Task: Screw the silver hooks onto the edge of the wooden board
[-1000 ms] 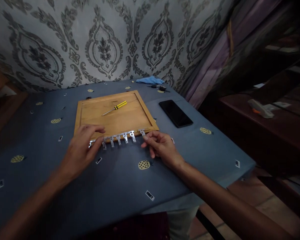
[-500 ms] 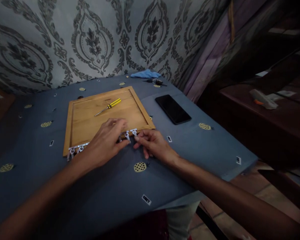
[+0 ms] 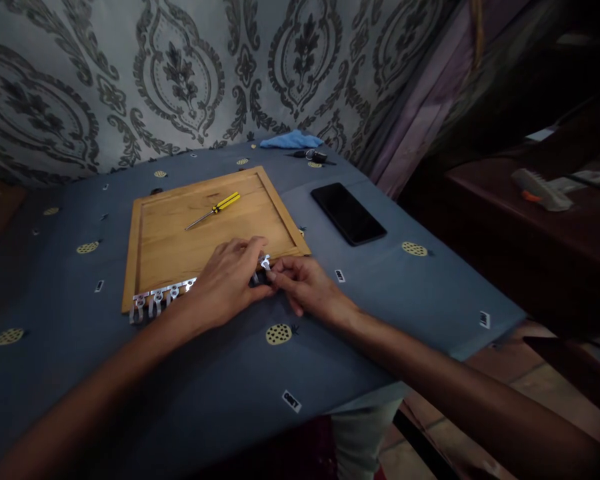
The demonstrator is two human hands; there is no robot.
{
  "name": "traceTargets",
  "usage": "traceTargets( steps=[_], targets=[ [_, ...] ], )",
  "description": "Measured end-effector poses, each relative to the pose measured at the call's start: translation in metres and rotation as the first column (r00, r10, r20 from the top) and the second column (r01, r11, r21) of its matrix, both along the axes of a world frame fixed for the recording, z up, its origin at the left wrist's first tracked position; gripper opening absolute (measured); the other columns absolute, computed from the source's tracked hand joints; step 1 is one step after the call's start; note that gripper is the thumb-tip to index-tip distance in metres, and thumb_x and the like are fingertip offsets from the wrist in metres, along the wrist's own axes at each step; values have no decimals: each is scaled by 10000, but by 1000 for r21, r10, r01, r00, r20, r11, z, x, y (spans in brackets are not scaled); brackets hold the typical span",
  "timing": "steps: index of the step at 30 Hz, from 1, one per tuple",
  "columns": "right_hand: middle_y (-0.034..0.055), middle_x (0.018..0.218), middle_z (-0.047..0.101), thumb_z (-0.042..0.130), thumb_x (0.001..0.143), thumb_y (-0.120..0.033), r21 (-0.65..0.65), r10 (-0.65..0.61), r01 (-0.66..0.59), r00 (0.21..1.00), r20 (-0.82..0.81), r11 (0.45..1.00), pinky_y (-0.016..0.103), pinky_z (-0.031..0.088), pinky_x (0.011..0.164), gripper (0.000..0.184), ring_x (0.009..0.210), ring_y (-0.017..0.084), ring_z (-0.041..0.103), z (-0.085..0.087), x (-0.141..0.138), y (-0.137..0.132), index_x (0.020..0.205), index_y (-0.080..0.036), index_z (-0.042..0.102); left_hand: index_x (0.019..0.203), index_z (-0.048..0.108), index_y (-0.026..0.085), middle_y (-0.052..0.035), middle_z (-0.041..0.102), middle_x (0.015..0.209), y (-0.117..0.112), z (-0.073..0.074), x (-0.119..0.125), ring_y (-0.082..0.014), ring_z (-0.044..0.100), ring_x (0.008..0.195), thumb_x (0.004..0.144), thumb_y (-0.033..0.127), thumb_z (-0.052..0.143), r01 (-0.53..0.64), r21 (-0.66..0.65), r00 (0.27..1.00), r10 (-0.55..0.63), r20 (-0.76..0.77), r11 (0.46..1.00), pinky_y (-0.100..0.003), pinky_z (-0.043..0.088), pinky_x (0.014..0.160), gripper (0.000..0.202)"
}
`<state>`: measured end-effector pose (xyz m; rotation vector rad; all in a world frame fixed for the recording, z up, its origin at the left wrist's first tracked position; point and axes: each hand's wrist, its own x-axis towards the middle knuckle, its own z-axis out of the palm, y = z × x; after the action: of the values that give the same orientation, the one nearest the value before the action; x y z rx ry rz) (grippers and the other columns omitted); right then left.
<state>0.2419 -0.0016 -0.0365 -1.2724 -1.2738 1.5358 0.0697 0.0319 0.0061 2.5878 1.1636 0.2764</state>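
Observation:
A framed wooden board [image 3: 200,247] lies on the table with a row of shiny metal hooks [image 3: 159,299] along its near edge. My left hand [image 3: 233,283] rests over that edge, fingers bent on the board and thumb below, closed around the hook rail. Its palm hides the middle hooks. At the row's right end, my right hand [image 3: 305,280] pinches a metal hook [image 3: 265,263] between thumb and forefinger. The two hands nearly touch. On the board lies a screwdriver [image 3: 214,211] with a yellow and black handle.
A black phone [image 3: 349,213] lies right of the board. Behind it are keys [image 3: 316,156] and a blue cloth [image 3: 292,139]. The patterned tablecloth [image 3: 380,293] ends at the right, with a dark red surface [image 3: 500,193] beyond, holding a brush-like object [image 3: 541,190].
My left hand has slid right along the hook row, uncovering more hooks on the left and covering some near the right end. My right hand stays at the right end.

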Motion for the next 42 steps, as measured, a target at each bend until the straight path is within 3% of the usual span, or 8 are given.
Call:
traceTargets(
  steps=[4,14,22,26,29,32,37,42],
  targets=[
    [-86,484,555,655,832,-326,-15,-9,9,1000,-4,1000,165,210,283,209,268,37,394,1,0,0,705,-201,546,1277,453,234,-104,686,1221,1,-4,-1,-312,617,1204,815,315,786,-4,-20,1000,4,24,1000,-496,485,1015,575],
    [3,695,727,599,884,-388,28,0,0,1000,8,1000,168,238,289,256,280,22,420,-2,0,-1,735,-185,557,1298,478,176,-132,689,1226,3,-5,3,-310,630,1201,833,233,749,-56,-57,998,59,38,997,-477,485,1017,542],
    [1,730,703,576,890,-476,73,28,-30,999,18,997,189,278,296,303,295,31,433,-4,1,-3,789,-190,570,1264,485,199,-111,697,1215,0,-7,6,-314,630,1189,848,242,718,-106,-38,994,106,11,994,-489,490,1009,479],
    [10,753,710,534,938,-430,159,-3,-21,989,151,987,215,356,338,269,328,54,464,3,8,-9,902,-184,635,1261,487,200,-109,698,1209,-2,-6,7,-311,627,1199,864,249,710,-106,-26,994,107,22,994,-496,483,1022,458],
    [19,725,724,532,973,-353,381,-150,-14,905,399,925,235,474,492,222,510,117,615,7,18,-12,945,-190,680,1276,481,213,-104,707,1200,-3,-7,7,-316,617,1219,866,266,717,-118,-24,992,118,31,993,-511,474,1032,476],
    [77,914,768,508,993,-275,570,-255,-193,749,611,799,284,554,665,221,805,201,735,3,28,-12,1016,-180,707,1282,475,216,-103,700,1219,-4,-8,7,-320,598,1247,855,269,740,-127,-32,990,129,49,991,-512,465,1042,505],
    [134,1326,696,443,1029,-225,605,-273,-489,590,760,628,326,627,773,327,1049,245,750,-9,38,-6,1285,-191,644,1310,458,200,-122,674,1261,-7,-9,7,-331,566,1286,855,283,754,-162,-35,986,164,39,986,-500,463,1043,549],
    [103,1427,649,451,1016,-165,560,-233,-618,530,815,552,304,635,729,357,990,226,777,-10,40,-1,1329,-193,619,1314,442,213,-115,669,1264,-8,-11,7,-334,578,1277,856,281,747,-179,1,983,179,44,984,-500,464,1039,554]
  ],
)
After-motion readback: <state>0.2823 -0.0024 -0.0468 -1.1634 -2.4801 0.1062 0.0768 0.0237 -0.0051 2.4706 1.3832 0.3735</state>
